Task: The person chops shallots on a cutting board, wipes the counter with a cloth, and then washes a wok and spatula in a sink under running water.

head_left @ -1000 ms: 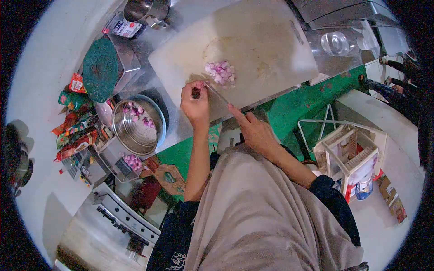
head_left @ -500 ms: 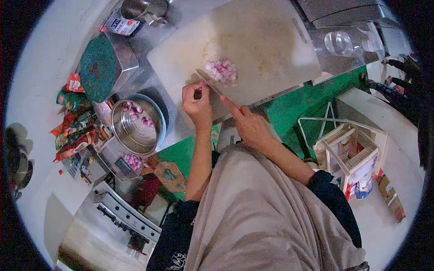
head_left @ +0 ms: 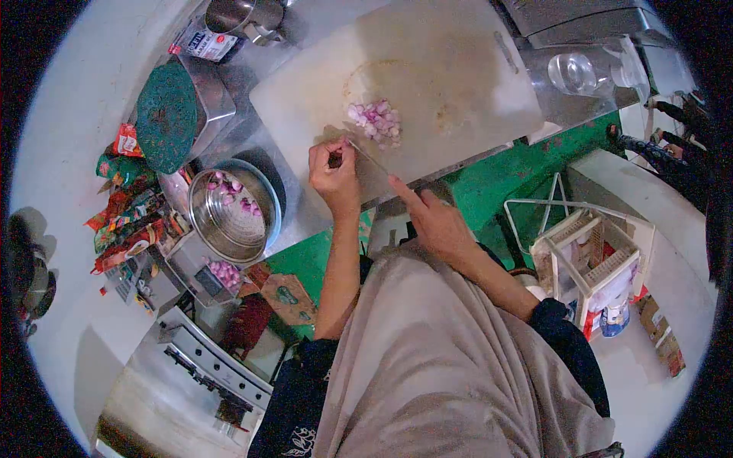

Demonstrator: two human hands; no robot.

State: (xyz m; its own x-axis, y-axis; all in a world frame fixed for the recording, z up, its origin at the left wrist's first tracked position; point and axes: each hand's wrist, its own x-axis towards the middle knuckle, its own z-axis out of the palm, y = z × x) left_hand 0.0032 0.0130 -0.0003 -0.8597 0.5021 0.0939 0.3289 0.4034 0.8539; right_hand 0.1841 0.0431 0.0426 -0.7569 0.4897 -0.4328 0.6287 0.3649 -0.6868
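Note:
On the white cutting board lies a small heap of chopped pink-and-white shallots. My right hand is closed round the handle of a knife, its index finger stretched along the blade's back. The blade points up and left, its tip by my left fingertips. My left hand rests at the board's near edge with thumb and fingers pinched. A small pinkish piece seems to show at the fingertips, too small to make out clearly.
Left of the board stands a steel bowl with several shallots. Below it is a grey tray holding peeled shallots. A green round lid, a steel cup and a clear bottle surround the board. A white stool stands right.
My right hand has drawn the knife slightly down and right, so its tip now sits at my left fingertips. My left hand has barely moved.

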